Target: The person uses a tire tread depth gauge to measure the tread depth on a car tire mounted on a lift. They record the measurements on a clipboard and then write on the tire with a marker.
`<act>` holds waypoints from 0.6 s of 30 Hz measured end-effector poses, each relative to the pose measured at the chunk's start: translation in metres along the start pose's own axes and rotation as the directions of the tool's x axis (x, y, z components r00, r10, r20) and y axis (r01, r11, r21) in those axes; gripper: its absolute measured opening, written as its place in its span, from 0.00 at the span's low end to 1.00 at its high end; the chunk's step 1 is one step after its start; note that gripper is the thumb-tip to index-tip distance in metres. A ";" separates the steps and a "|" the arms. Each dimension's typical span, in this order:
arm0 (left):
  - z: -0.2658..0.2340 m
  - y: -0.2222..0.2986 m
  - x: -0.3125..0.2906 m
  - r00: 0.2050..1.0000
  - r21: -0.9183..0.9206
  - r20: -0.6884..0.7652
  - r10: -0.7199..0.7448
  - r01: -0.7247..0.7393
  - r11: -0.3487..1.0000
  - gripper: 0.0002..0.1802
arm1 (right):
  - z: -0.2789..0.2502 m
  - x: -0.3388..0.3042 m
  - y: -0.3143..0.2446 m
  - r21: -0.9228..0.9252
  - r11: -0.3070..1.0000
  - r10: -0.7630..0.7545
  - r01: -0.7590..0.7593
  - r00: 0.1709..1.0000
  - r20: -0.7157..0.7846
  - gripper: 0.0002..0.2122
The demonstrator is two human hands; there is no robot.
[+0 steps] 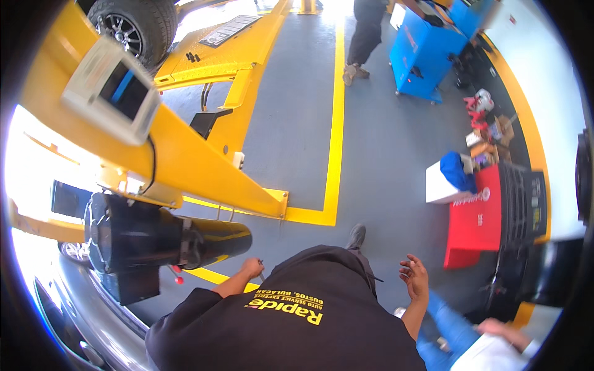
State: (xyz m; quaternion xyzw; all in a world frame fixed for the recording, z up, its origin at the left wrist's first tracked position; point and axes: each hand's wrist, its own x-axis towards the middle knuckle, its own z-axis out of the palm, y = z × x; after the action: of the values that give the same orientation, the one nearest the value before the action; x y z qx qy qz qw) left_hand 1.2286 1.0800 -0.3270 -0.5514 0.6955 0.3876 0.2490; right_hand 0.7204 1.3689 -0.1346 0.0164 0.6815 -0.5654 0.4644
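My left hand [252, 268] hangs low beside my dark shirt [278, 309], its fingers closed. A thin grey piece [262, 272] shows at its fingertips, too small to name. Nearest to this hand is the black cylindrical motor housing [213, 242] on the yellow lift post [204, 167]. On my other side, my right hand [416, 277] is raised with fingers loosely bent and apart, and I see nothing in it. My shoe [356, 236] steps forward on the grey floor.
A yellow lift ramp [213, 52] carries a wheel [127, 31]. To the right stand a red cabinet [479, 213], a white box [440, 182] and a blue machine [421, 49]. One person in dark trousers [366, 31] is ahead; another in jeans [442, 318] sits close by my right.
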 end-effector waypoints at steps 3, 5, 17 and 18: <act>-0.058 0.106 0.033 0.988 -0.063 -0.156 0.006 -0.016 0.998 0.19 | -0.008 0.087 -0.104 -0.136 0.989 -0.040 0.051 0.996 0.083 0.17; -0.103 0.181 0.045 0.929 -0.197 -0.369 -0.003 -0.075 0.977 0.19 | 0.014 0.149 -0.177 -0.265 0.961 -0.034 0.082 0.983 0.181 0.17; -0.437 0.434 0.101 0.842 -0.870 -0.488 -0.229 -0.492 0.045 0.10 | 0.406 0.395 -0.472 -0.286 -0.123 -0.204 0.950 0.258 0.944 0.22; -0.463 0.444 0.112 0.860 -0.877 -0.472 -0.195 -0.481 -0.001 0.10 | 0.428 0.401 -0.480 -0.201 -0.175 -0.228 0.964 0.159 0.961 0.23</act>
State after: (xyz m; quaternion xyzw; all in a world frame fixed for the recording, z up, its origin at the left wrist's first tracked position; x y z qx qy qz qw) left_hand 0.8102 0.6792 -0.0298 -0.5589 0.3104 0.6375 -0.4301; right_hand 0.4929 0.6579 -0.0027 -0.8085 0.5208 -0.2031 0.1842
